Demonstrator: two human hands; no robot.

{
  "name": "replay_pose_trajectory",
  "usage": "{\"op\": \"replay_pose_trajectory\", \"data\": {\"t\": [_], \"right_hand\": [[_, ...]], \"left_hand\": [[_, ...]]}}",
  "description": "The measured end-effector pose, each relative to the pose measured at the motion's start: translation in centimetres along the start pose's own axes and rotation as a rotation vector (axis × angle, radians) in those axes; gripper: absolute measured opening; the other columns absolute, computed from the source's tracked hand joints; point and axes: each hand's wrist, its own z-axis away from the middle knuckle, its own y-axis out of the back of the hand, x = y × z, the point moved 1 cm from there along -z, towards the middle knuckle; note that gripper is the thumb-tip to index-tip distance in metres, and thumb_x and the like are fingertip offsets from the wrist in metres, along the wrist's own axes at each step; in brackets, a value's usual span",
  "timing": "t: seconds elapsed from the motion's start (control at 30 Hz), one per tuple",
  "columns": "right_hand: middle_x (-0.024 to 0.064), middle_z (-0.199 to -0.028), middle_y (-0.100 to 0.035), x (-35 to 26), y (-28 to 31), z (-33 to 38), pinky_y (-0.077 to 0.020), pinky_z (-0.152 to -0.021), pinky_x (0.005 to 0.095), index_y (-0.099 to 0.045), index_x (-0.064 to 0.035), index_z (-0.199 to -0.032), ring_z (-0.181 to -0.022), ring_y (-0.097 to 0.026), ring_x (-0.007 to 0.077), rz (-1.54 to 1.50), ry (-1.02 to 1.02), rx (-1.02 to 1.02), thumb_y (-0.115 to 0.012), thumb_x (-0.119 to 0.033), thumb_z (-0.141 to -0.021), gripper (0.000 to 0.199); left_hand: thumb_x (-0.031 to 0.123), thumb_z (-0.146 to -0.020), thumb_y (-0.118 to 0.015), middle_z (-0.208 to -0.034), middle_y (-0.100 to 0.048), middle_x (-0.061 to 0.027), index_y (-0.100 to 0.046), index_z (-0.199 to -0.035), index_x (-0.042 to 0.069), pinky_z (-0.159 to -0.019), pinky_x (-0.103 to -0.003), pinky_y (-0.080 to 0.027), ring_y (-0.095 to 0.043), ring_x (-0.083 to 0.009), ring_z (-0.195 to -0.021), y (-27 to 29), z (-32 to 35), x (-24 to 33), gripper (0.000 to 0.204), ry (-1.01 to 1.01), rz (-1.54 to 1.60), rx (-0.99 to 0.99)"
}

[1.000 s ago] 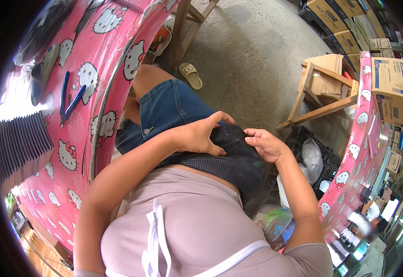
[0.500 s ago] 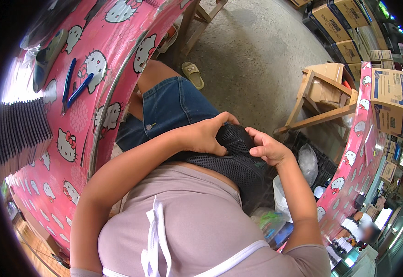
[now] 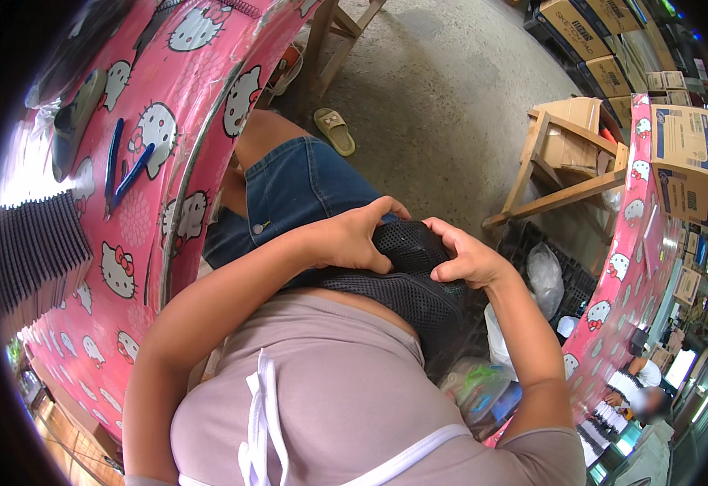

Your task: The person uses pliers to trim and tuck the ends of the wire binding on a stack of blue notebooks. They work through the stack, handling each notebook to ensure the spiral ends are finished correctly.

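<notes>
Two hands, left hand and right hand, curl their fingers around one black mesh fabric piece on the lap, its length running near-right. Farther left, two blue pens lie on one pink cartoon-print table.

Both forearms bend inward over the lap. The left hand and right hand sit close together, fingers curled and clamped, thumbs pressing down.
</notes>
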Motion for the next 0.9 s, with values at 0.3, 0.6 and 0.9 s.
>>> {"op": "replay_pose_trajectory", "data": {"t": [0.3, 0.6, 0.9], "right_hand": [[0.0068, -0.111, -0.053, -0.9, -1.2, 0.2, -0.0438, -0.088, 0.0275, -0.041, -0.0001, -0.128, -0.101, -0.052, 0.0138, 0.113, -0.096, 0.101, -0.069, -0.002, -0.065, 0.069], [0.0062, -0.111, -0.054, -1.3, -1.2, 0.1, -0.0443, -0.087, 0.0263, -0.039, -0.0001, -0.130, -0.101, -0.052, 0.0130, 0.105, -0.114, 0.070, -0.067, 0.001, -0.064, 0.072], [0.0056, -0.108, -0.055, -1.0, -1.2, -0.1, -0.0443, -0.087, 0.0264, -0.042, -0.0011, -0.126, -0.098, -0.052, 0.0124, 0.095, -0.089, 0.094, -0.069, -0.003, -0.064, 0.068]], "left_hand": [[0.004, -0.069, -0.073, -0.118, -0.054, -0.0152, -0.037, -0.132, 0.011, -0.101, -0.036, -0.039, -0.052, -0.0275, -0.114, 0.1, 0.1, -0.2, 0.073, -0.029, -0.011, -0.015], [0.001, -0.070, -0.073, -0.118, -0.054, -0.0162, -0.036, -0.133, 0.010, -0.102, -0.036, -0.038, -0.051, -0.0270, -0.116, 0.1, 0.2, -0.3, 0.074, -0.046, 0.035, -0.030], [0.008, -0.067, -0.075, -0.121, -0.051, -0.0174, -0.040, -0.131, 0.009, -0.099, -0.035, -0.040, -0.052, -0.0262, -0.114, 0.0, 0.2, -0.5, 0.073, -0.098, -0.018, 0.044]]}}
